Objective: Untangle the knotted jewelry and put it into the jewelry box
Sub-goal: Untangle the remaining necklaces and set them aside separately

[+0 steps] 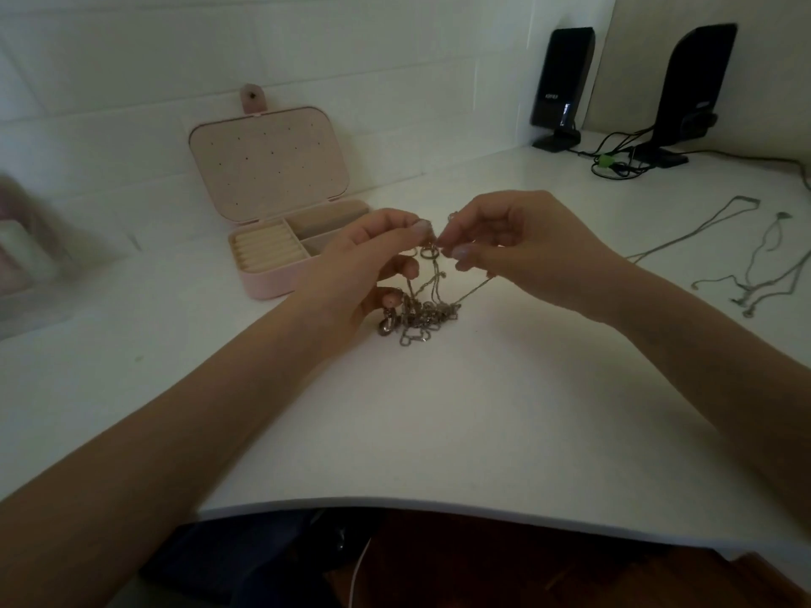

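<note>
1. Left hand [373, 261] and right hand [518, 243] raised close together over the table [439, 410], fingertips nearly meeting. Each pinches a strand of the tangle [421, 318] at the top; a small ring [428, 252] hangs just below, between the pinches.
2. Likely reason for the lift: most of the knot sags onto the table under the hands, so the strands hang apart and the crossings show. Pulling gently sideways looks like the step in hand.
3. Tangle sits directly below and between both hands, its lower bulk touching the table, near the left hand's curled lower fingers.
4. Box [272, 239] stands open beyond the left hand, lid propped up and back, presumably so a freed piece can go straight in. One box; I see no jewelry in it.
5. Loose chains [755, 256] lie well to the right of the right hand, apparently already separated; count unclear, perhaps two or three.
6. Two speakers [697, 89] far beyond the right hand, with cables [614, 162].
7. Pieces within the tangle: cannot count.
</note>
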{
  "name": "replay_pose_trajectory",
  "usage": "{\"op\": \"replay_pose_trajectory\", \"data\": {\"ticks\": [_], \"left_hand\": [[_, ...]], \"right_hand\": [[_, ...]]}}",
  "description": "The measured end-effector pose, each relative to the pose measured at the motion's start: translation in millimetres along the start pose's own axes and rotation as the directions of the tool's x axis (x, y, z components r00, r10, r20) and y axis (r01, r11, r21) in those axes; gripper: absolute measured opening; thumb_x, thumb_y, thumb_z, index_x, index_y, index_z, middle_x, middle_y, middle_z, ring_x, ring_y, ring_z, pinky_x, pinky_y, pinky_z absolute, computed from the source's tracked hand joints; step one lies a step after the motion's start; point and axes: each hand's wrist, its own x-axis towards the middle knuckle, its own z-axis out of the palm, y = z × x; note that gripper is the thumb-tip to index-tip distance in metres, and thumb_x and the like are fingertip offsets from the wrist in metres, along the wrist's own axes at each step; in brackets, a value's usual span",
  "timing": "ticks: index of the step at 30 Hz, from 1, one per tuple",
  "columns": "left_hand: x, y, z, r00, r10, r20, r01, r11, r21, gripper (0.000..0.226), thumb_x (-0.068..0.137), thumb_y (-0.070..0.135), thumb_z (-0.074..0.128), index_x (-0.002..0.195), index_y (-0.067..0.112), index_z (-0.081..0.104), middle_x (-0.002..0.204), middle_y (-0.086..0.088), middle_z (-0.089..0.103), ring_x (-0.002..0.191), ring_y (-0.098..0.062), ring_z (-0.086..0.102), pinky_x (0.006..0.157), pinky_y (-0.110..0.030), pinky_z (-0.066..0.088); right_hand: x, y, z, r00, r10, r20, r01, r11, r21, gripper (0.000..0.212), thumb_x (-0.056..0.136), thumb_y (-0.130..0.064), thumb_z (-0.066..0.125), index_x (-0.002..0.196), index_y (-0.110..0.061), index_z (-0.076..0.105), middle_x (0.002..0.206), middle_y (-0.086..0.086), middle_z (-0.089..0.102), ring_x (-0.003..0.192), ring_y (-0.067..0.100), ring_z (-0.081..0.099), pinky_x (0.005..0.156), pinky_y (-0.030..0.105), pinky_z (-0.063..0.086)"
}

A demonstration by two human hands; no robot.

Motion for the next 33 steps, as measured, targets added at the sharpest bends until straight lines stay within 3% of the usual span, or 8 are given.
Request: {"op": "replay_pose_trajectory", "data": {"ticks": [7, 9, 14, 19, 24, 27, 30, 33], "left_hand": [[-0.1, -0.4, 1.7, 0.997, -0.006, 0.074, 0.008, 0.999, -0.034, 0.016, 0.098, 0.015, 0.048, 0.090, 0.021, 0.060, 0.066, 0.013, 0.053, 0.050, -0.004, 0.036, 0.037, -0.014, 0.021], [-0.2, 0.8, 2.7, 0.993, -0.037, 0.113, 0.041, 0.999, -0.032, 0.022, 0.098, 0.011, 0.044, 0.086, 0.021, 0.059, 0.066, 0.010, 0.048, 0.049, -0.004, 0.032, 0.037, -0.015, 0.017], [0.2, 2.5, -0.3, 0.981, -0.054, 0.188, 0.068, 0.995, -0.068, 0.008, 0.076, 0.017, 0.048, 0.077, 0.023, 0.054, 0.068, 0.009, 0.043, 0.053, -0.007, 0.028, 0.041, -0.019, 0.016], [3.9, 0.4, -4.6, 0.994, 0.100, 0.050, -0.095, 0.992, -0.088, 0.023, 0.074, 0.014, 0.061, 0.072, 0.024, 0.040, 0.063, 0.012, 0.047, 0.055, -0.007, 0.033, 0.040, -0.016, 0.023], [-0.9, 0.0, -1.3, 0.989, 0.134, 0.059, -0.138, 0.989, 0.061, 0.030, 0.068, 0.021, 0.079, 0.078, 0.024, 0.050, 0.069, 0.013, 0.058, 0.056, -0.006, 0.043, 0.043, -0.016, 0.031], [-5.3, -0.4, 5.8, 0.991, 0.116, 0.067, -0.124, 0.984, 0.131, 0.024, 0.070, 0.022, 0.073, 0.087, 0.020, 0.056, 0.062, 0.011, 0.063, 0.047, -0.005, 0.045, 0.039, -0.015, 0.027], [-6.3, -0.9, 6.9, 0.992, 0.126, 0.031, -0.129, 0.981, 0.146, 0.011, 0.079, 0.011, 0.070, 0.080, 0.015, 0.059, 0.058, 0.004, 0.060, 0.039, -0.005, 0.040, 0.035, -0.012, 0.023], [-4.4, -0.7, 4.1, 0.992, 0.128, 0.012, -0.128, 0.977, 0.172, 0.010, 0.087, 0.021, 0.064, 0.077, 0.018, 0.063, 0.063, 0.007, 0.065, 0.038, -0.005, 0.041, 0.036, -0.013, 0.020]], "right_hand": [[-0.4, 0.4, -0.3, 1.000, -0.014, -0.023, 0.012, 0.998, -0.056, 0.002, 0.085, -0.016, 0.071, 0.087, -0.016, 0.071, 0.071, 0.012, 0.065, 0.063, 0.014, 0.051, 0.059, 0.019, 0.040], [0.1, 0.7, -0.7, 0.999, -0.004, -0.037, 0.003, 0.999, -0.051, 0.002, 0.086, -0.018, 0.070, 0.085, -0.017, 0.070, 0.062, 0.003, 0.057, 0.060, 0.015, 0.045, 0.056, 0.020, 0.034], [1.0, 2.6, -1.2, 0.999, 0.001, -0.053, -0.003, 0.999, -0.035, 0.006, 0.089, -0.021, 0.067, 0.086, -0.016, 0.070, 0.056, -0.005, 0.047, 0.057, 0.015, 0.039, 0.053, 0.021, 0.030], [-0.8, -1.0, -6.1, 0.999, 0.036, 0.010, -0.037, 0.985, 0.169, 0.011, 0.093, -0.017, 0.062, 0.094, -0.007, 0.065, 0.070, 0.015, 0.041, 0.061, 0.018, 0.036, 0.057, 0.026, 0.032], [-1.8, -4.1, -8.6, 1.000, 0.006, 0.011, -0.008, 0.980, 0.198, 0.004, 0.086, -0.013, 0.068, 0.088, -0.009, 0.066, 0.058, 0.001, 0.048, 0.055, 0.009, 0.040, 0.055, 0.018, 0.034], [-2.4, -4.0, -4.6, 1.000, 0.000, 0.029, -0.005, 0.986, 0.165, 0.006, 0.083, -0.015, 0.072, 0.086, -0.013, 0.066, 0.053, -0.009, 0.047, 0.052, 0.006, 0.036, 0.053, 0.019, 0.029], [-2.3, -4.4, -4.5, 1.000, -0.001, 0.010, -0.001, 0.988, 0.154, 0.007, 0.081, -0.018, 0.074, 0.083, -0.015, 0.067, 0.055, -0.002, 0.041, 0.053, 0.009, 0.030, 0.051, 0.021, 0.023], [-2.4, -5.6, -8.0, 1.000, 0.001, 0.007, -0.003, 0.986, 0.167, 0.007, 0.083, -0.017, 0.071, 0.087, -0.012, 0.071, 0.062, 0.009, 0.047, 0.055, 0.010, 0.034, 0.052, 0.021, 0.022]]}}
